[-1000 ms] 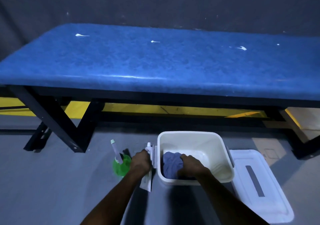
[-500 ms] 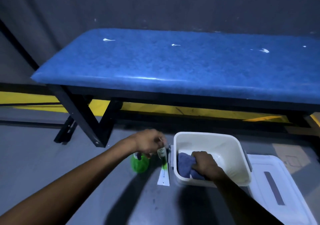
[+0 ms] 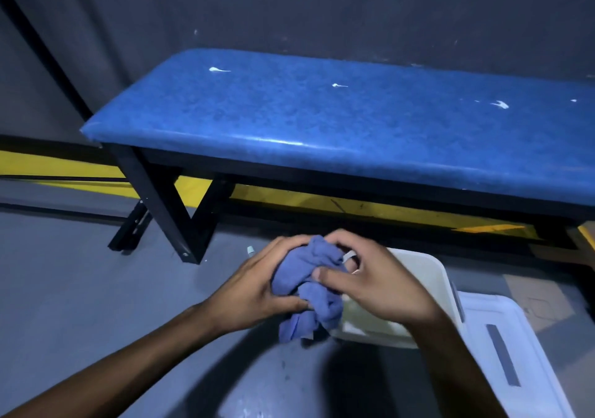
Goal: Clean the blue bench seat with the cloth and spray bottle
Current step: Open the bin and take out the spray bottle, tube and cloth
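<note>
Just in front of the blue bench seat (image 3: 354, 134), down low over the grey floor (image 3: 64, 289), both hands are bunched around a crumpled blue cloth (image 3: 309, 285). Left hand (image 3: 254, 282) has its grip curled round the cloth's left side, thumb tucked under; right hand (image 3: 376, 282) has its grip closed on the right side with fingers pressing into the folds, so each one is holding cloth. A loose tail of it hangs below the hands. Behind the right hand sits a white tub (image 3: 431, 276), mostly hidden, and what's inside can't be made out. Beside the tub on the right, a white lid (image 3: 521, 353) lies flat with a grey strip on top. The seat itself has a few white smears (image 3: 499, 104) scattered along it. A pale little cap tip (image 3: 250, 250) pokes out just behind the left hand, too covered to say more.
</note>
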